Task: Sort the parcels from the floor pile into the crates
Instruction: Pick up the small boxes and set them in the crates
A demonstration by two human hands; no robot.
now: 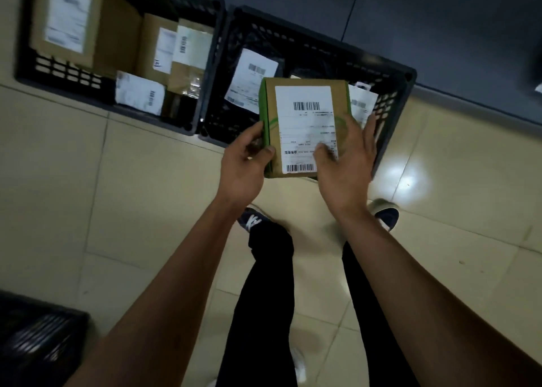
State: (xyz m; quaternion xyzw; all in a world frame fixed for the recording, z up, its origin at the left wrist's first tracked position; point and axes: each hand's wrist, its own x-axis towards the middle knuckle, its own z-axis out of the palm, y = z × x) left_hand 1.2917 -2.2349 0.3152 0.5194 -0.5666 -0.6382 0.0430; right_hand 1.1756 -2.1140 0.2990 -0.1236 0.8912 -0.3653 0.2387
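Both forearms are reaching out over the tiled floor [146, 181]. We're gripping a cardboard box [305, 128] with the left hand [243, 166], thumb and fingers curled round its green left edge. Right hand [346, 163] is lying flat on the label, fingers relaxed, thumb on the paper. Box is hovering over the near rim of the right crate [396, 93]; left crate [117, 49] is holding labelled parcels.

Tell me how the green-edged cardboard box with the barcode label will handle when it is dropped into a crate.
The cardboard box looks stiff: its edges stay square in the left hand. Probably light, since the right hand only rests flat against it. Its flat faces should land without rolling in the right crate.
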